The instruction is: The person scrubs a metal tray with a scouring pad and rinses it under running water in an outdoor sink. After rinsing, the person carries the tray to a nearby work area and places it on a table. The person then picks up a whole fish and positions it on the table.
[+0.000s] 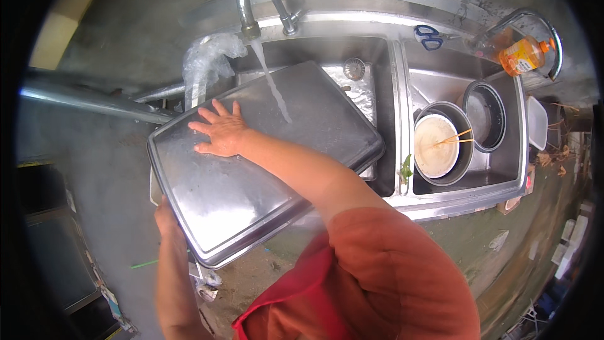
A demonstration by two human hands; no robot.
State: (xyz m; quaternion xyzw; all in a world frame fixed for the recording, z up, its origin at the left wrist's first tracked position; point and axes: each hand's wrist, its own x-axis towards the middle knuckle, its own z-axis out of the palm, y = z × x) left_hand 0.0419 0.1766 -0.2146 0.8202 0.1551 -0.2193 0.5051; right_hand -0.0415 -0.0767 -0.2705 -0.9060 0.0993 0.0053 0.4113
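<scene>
A large rectangular metal tray (264, 170) lies slanted across the left sink basin (384, 104), one flat face upward. Its near left part juts out past the sink. My left hand (167, 217) grips its left edge, with the fingers partly hidden behind the rim. Spread flat on the upper face is my right hand (221, 131), fingers apart, holding nothing. Water (270, 80) runs from a curved metal faucet (245, 0) onto the tray just beyond my right forearm.
In the right basin (495, 174) stand a pot (465, 165) holding a white bowl (432, 151) with chopsticks (455, 139), and a second dark pot (486, 113). Scissors (428, 38) and an orange soap bottle (524, 55) rest along the back rim. Clear plastic (207, 59) hangs left of the faucet.
</scene>
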